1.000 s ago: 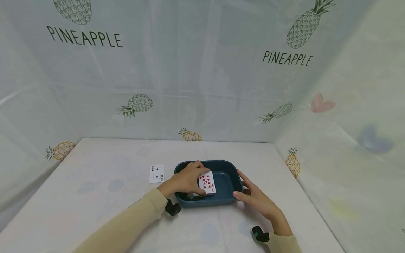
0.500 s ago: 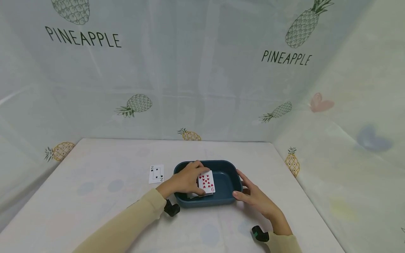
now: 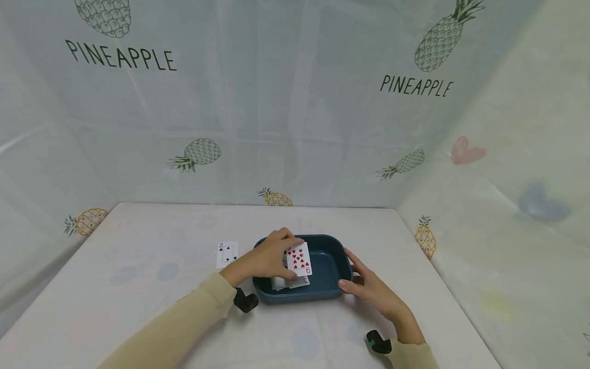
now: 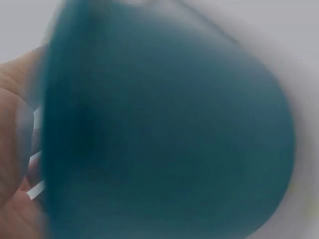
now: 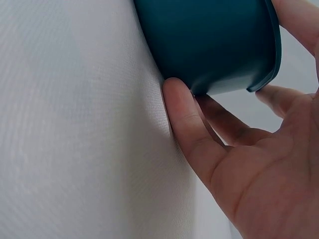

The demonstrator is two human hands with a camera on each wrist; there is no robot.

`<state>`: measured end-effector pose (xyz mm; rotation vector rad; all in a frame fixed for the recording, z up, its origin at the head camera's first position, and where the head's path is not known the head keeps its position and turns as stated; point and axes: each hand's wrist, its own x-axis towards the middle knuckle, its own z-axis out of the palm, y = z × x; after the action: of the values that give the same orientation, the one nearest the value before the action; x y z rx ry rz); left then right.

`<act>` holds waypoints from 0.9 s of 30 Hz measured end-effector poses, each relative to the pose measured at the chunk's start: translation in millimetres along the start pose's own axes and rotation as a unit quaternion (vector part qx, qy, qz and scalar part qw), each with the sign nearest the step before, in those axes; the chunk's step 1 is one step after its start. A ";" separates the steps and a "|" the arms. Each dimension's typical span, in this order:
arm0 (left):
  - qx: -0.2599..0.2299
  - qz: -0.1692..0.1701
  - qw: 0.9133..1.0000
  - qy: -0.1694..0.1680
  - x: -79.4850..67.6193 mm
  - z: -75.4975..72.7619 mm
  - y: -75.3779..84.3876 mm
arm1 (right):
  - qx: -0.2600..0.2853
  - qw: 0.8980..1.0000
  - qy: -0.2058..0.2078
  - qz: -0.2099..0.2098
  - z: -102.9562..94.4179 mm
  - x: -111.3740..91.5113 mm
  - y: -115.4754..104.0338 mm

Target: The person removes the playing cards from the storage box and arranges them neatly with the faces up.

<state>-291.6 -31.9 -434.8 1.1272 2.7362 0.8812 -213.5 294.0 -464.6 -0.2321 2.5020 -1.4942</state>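
In the head view my left hand reaches over the left part of a dark blue rectangular container. Thumb and fingers pinch a nine of hearts playing card by its edges, face up. Other playing cards lie beneath it in the container, mostly hidden; one shows a 5. My right hand grips the container's right end, thumb at the front corner and fingers round the side. The right wrist view shows these fingertips against the outer wall. In the left wrist view the blurred container wall hides most of the hand.
A two of spades card lies face up on the white table, left of the container. Black wrist cameras sit on both wrists. Pineapple-printed sheets hang behind and at the sides.
My left hand has risen slightly and moved back with the nine of hearts, uncovering more of the cards below. The right hand and the container have stayed in place.
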 end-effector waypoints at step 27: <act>0.017 -0.061 0.998 0.006 -39.5 -83.1 -30.2 | 0.018 1.000 -0.003 -0.005 0.5 -0.2 1.2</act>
<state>-303.0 -115.7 -387.6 0.9509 2.8045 0.8326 -213.2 294.1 -465.8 -0.2421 2.4713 -1.5389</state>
